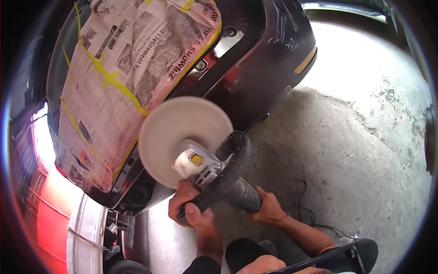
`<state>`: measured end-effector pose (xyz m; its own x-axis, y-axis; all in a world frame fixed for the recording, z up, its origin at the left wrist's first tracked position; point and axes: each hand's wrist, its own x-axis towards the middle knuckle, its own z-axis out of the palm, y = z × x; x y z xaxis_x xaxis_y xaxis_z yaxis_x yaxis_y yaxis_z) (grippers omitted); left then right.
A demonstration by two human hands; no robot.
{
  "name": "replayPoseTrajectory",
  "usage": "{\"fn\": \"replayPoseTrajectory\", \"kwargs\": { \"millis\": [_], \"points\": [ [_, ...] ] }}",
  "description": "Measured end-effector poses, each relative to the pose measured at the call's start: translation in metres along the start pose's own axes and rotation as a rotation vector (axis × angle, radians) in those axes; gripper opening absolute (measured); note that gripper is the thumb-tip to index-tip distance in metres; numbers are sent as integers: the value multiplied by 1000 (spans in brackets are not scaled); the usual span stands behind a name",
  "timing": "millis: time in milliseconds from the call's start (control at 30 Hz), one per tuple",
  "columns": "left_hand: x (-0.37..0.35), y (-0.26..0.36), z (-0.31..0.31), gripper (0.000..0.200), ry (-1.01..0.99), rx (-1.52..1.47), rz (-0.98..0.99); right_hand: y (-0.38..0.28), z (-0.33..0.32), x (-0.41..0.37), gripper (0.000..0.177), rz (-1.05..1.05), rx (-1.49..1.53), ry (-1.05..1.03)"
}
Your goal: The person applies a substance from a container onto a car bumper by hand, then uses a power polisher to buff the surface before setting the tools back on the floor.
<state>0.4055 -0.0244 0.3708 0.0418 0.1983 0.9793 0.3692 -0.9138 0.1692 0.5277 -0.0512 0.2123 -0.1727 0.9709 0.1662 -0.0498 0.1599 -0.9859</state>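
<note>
Both my hands are on a polisher with a silver head and a dark body. My left hand is wrapped round the end of its black loop handle, near the head. Farther back, my right hand grips the dark rear barrel. The wide pale pad looks smeared, as if spinning, and overlaps the edge of a dark car in this view. Newspaper sheets held by yellow tape cover much of the car beside the pad.
A dark cord trails over the concrete floor on the right. At the lower left stand a red surface and a white panel with a cable across it. Another dark vehicle edge shows at the top right.
</note>
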Motion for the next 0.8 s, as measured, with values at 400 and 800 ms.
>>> {"fn": "replayPoseTrajectory", "kwargs": {
  "millis": [400, 800],
  "points": [
    [36, -8, 77, 28, 5, -48, 131, -10, -39, 6, 56, -186, 147, 183],
    [63, 4, 191, 8, -299, -250, -68, -7, -101, 5, 18, 50, 318, 295]
  ]
}}
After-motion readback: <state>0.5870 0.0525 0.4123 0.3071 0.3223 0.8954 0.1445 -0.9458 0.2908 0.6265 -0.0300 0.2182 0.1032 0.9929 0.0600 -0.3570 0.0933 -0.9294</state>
